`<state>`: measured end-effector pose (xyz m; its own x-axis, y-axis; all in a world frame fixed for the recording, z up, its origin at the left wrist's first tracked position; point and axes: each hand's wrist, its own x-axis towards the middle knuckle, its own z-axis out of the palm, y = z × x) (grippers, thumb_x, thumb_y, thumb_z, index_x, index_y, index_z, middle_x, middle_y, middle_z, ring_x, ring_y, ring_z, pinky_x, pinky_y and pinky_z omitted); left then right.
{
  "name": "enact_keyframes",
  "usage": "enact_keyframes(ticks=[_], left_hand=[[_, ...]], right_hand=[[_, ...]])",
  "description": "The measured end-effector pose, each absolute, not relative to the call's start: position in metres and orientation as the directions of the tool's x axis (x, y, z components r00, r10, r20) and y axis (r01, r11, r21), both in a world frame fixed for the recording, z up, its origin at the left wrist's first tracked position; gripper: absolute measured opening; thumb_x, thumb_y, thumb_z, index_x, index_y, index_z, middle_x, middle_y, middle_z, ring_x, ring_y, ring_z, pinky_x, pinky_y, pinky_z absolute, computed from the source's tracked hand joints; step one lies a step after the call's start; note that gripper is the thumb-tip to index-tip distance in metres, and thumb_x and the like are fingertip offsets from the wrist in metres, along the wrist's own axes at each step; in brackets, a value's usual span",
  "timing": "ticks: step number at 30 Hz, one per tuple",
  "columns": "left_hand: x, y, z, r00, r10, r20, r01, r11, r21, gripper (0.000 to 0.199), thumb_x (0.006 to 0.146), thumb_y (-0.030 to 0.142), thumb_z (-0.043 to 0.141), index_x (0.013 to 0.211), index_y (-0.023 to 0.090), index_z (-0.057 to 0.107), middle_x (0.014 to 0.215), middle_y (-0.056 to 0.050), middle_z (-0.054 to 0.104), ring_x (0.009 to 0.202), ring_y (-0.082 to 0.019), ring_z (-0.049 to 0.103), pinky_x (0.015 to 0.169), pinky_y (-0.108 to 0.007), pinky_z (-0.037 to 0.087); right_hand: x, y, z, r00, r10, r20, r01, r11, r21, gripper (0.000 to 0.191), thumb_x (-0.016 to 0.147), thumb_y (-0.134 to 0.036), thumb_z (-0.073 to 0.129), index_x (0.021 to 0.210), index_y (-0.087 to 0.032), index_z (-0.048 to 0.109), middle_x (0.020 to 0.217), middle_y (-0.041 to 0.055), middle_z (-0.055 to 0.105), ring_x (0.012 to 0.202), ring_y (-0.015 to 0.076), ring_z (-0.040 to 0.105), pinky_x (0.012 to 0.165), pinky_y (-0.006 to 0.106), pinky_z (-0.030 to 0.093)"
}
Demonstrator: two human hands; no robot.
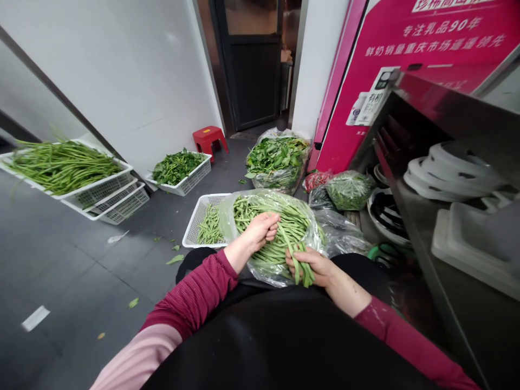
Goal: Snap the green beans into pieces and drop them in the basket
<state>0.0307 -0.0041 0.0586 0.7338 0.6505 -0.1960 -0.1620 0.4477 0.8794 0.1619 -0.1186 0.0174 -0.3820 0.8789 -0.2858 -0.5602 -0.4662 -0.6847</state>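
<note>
In my right hand is a small bunch of long green beans, with the fingers wrapped round it and the ends hanging down. My left hand is closed in a pinch at the upper end of a bean that runs up from that bunch. Both hands are above an open clear plastic bag full of long green beans, close in front of my knees. Just left of the bag, partly behind it, a white basket holds short bean pieces.
Stacked white baskets with long green stalks stand left. A basket of leafy greens, a red stool and a bag of leaves lie further back. At right, a metal shelf holds white containers.
</note>
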Motion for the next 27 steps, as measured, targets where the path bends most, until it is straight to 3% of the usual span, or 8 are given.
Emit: enact_keyframes(ticks=[6,10,15,19,23,25,27], left_hand=[[0.03,-0.019,0.048,0.679,0.724,-0.125,-0.26,0.396,0.881,0.031,0.068,0.04,0.062,0.074,0.017,0.042,0.043,0.011,0.029,0.033,-0.001,0.024,0.034,-0.014,0.015],[0.028,-0.019,0.049,0.625,0.776,-0.081,-0.275,0.316,0.908,0.031,0.067,0.039,0.062,0.075,0.017,0.043,0.044,0.011,0.034,0.033,-0.002,0.029,0.034,-0.015,0.019],[0.024,-0.015,0.049,0.488,0.869,-0.077,-0.283,0.241,0.928,0.028,0.07,0.039,0.058,0.078,0.016,0.044,0.055,0.006,0.05,0.037,-0.004,0.04,0.036,-0.016,0.029],[0.014,-0.033,0.057,0.41,0.91,0.067,-0.08,-0.038,0.996,0.022,0.074,0.037,0.054,0.072,0.016,0.047,0.058,0.002,0.055,0.04,-0.005,0.045,0.04,-0.019,0.035],[0.005,-0.062,0.064,0.524,0.816,0.242,0.163,-0.375,0.912,0.018,0.075,0.033,0.054,0.07,0.016,0.056,0.062,-0.001,0.058,0.05,-0.008,0.051,0.049,-0.02,0.04],[0.005,-0.068,0.06,0.59,0.779,0.211,0.225,-0.41,0.884,0.017,0.076,0.032,0.052,0.072,0.016,0.057,0.059,0.0,0.058,0.048,-0.007,0.051,0.048,-0.019,0.039],[0.007,-0.067,0.051,0.613,0.77,0.175,0.29,-0.425,0.857,0.017,0.078,0.03,0.049,0.073,0.015,0.056,0.058,0.001,0.057,0.047,-0.007,0.05,0.047,-0.018,0.039]], right_hand=[[0.155,-0.118,0.012,-0.402,0.869,-0.287,-0.697,-0.494,-0.52,0.022,0.065,-0.034,0.065,0.074,-0.017,0.054,0.052,-0.0057,0.046,0.039,0.0051,0.035,0.04,0.021,0.026],[0.152,-0.12,0.014,-0.351,0.886,-0.303,-0.741,-0.461,-0.489,0.021,0.066,-0.031,0.065,0.077,-0.016,0.055,0.067,-0.0025,0.054,0.044,0.005,0.041,0.044,0.021,0.031],[0.15,-0.118,0.015,-0.282,0.883,-0.375,-0.76,-0.444,-0.475,0.017,0.065,-0.023,0.065,0.076,-0.016,0.054,0.059,-0.0043,0.05,0.044,0.0053,0.042,0.043,0.02,0.032],[0.155,-0.109,0.007,-0.066,0.893,-0.444,-0.834,-0.294,-0.467,0.014,0.067,-0.022,0.064,0.068,-0.018,0.05,0.055,-0.0045,0.049,0.042,0.0054,0.041,0.04,0.019,0.034],[0.167,-0.103,0.0,0.077,0.856,-0.512,-0.866,-0.197,-0.46,0.016,0.07,-0.022,0.06,0.062,-0.019,0.046,0.051,-0.0053,0.048,0.04,0.0051,0.042,0.039,0.018,0.036],[0.168,-0.105,-0.001,0.015,0.847,-0.531,-0.831,-0.285,-0.478,0.014,0.071,-0.023,0.059,0.064,-0.018,0.048,0.053,-0.004,0.052,0.044,0.0063,0.047,0.044,0.019,0.041],[0.164,-0.111,-0.001,-0.158,0.824,-0.545,-0.757,-0.455,-0.469,0.01,0.072,-0.024,0.058,0.07,-0.016,0.052,0.058,-0.0015,0.057,0.049,0.0093,0.053,0.05,0.023,0.044]])
